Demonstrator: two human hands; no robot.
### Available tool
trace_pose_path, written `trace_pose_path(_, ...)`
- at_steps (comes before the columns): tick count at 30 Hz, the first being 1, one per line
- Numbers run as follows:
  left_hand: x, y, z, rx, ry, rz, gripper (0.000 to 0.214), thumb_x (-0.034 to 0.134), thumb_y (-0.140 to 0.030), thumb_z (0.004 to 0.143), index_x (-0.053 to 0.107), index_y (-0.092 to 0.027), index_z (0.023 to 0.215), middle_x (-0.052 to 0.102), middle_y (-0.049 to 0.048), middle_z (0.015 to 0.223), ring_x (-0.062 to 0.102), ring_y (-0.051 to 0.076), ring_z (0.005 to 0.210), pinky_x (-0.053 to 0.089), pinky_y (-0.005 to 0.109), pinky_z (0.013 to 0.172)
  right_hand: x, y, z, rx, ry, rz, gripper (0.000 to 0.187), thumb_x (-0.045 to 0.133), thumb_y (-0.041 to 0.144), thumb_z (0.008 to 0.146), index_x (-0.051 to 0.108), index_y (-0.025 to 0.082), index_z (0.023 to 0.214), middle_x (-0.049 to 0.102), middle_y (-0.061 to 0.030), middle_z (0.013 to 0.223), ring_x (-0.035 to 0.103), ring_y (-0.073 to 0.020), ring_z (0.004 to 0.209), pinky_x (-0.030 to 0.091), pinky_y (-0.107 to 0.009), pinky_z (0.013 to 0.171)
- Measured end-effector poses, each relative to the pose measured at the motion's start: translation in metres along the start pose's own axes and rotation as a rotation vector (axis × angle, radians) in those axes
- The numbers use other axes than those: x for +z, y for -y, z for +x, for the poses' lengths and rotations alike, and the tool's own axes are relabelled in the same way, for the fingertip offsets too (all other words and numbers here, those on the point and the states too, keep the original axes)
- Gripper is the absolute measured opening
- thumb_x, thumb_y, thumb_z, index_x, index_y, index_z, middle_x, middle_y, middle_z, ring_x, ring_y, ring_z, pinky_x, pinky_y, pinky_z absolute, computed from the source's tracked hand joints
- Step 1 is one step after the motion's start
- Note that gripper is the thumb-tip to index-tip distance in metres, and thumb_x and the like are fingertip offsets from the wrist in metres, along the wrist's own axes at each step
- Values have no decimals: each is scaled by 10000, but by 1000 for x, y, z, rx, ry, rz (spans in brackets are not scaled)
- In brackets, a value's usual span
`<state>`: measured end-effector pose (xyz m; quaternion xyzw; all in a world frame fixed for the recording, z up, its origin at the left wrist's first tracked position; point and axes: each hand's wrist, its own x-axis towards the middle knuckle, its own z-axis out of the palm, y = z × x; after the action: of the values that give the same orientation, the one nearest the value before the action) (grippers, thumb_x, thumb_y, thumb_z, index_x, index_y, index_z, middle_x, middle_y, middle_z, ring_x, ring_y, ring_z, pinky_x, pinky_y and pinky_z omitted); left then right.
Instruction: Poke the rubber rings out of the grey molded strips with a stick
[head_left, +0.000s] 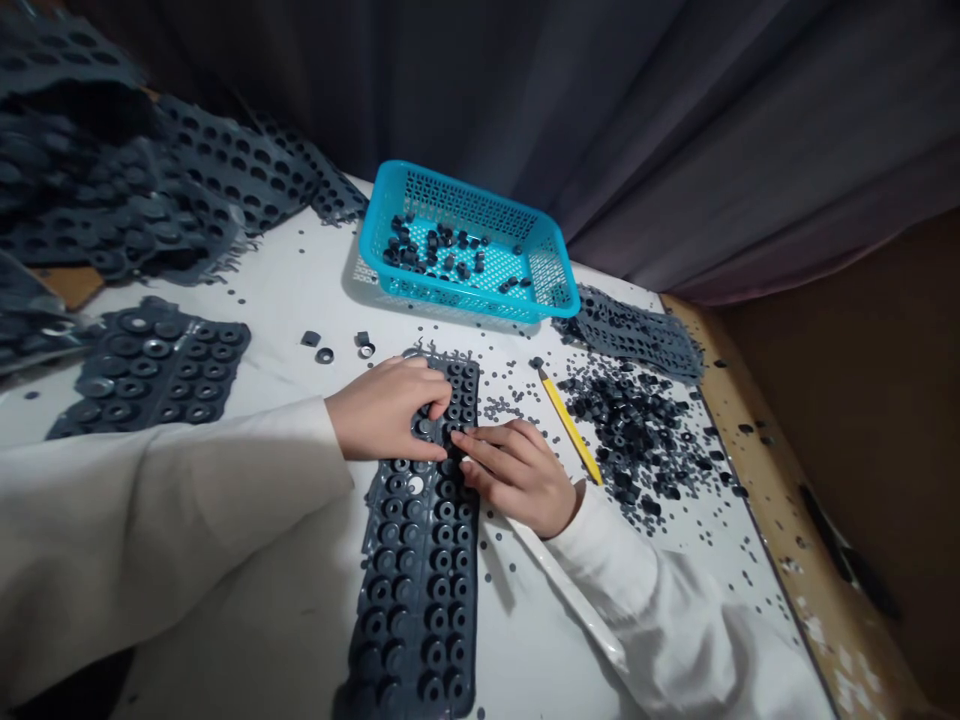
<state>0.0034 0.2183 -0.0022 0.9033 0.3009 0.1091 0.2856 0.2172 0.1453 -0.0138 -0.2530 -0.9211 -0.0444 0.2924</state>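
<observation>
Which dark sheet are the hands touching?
The long dark sheet in the middle, reaching the picture's bottom edge. The left hand and right hand both touch it; the other sheets lie to either side.

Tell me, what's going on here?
A person's left hand lies across the far part of a dark grey, rubbery sheet of round pieces; the right hand is close by, fingers on the sheet. Beyond stands a turquoise perforated plastic basket holding small black pieces; loose black bits lie heaped beside a slim yellow tool.

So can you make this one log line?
left hand: on black sheet; right hand: at same sheet; blue basket: holds black pieces; yellow stick: beside dark pile
</observation>
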Motion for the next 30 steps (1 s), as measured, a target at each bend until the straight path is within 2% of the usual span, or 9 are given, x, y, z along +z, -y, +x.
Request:
trace_pose_path(2,1,1,0,8,-8,-3,298,703,-384,687,476,-194,722,545,-12,747,470,193,793,296,290,696,0,1,-1,121,-7,161,77,585,131,889,564,204,883,741,-74,1026,674,-196,939,519,-362,733)
trace_pose_path(4,2,2,0,20,-21,-6,305,709,-391,686,478,-196,724,547,-14,751,471,191,795,295,289,697,-2,1,-2,307,-37,406,24,557,202,919,577,198,906,739,-101,1010,669,-201,954,536,-381,765)
trace_pose_path(6,3,3,0,26,-23,-8,308,707,-398,690,477,-196,723,549,-14,757,471,189,792,295,289,697,-3,2,-3,456,-82,611,89,543,258,928,593,187,909,731,-134,1011,657,-214,997,546,-408,804)
trace_pose_path(9,2,3,0,24,-9,-2,310,701,-404,699,472,-197,723,545,-10,754,468,192,789,298,290,699,-4,2,-5,509,-108,715,94,575,265,908,623,184,899,724,-150,1040,638,-229,1036,539,-438,846)
trace_pose_path(17,-1,1,1,8,8,9,299,686,-392,699,458,-199,718,546,-5,756,468,192,781,301,290,699,0,-2,-10,383,-10,585,112,573,290,908,644,204,919,728,-98,1071,609,-221,1085,502,-420,900)
trace_pose_path(24,-1,1,0,1,16,9,285,678,-379,696,458,-199,717,543,-12,744,465,190,773,300,291,693,-3,-5,-5,75,62,207,40,609,188,890,625,190,927,728,-71,1085,648,-175,956,490,-332,766)
trace_pose_path(30,-1,0,1,-7,7,-2,276,674,-379,692,464,-200,718,544,-15,757,468,190,790,302,290,705,-3,-2,-2,6,44,75,55,606,130,876,611,184,879,724,-83,1086,632,-186,950,484,-347,750)
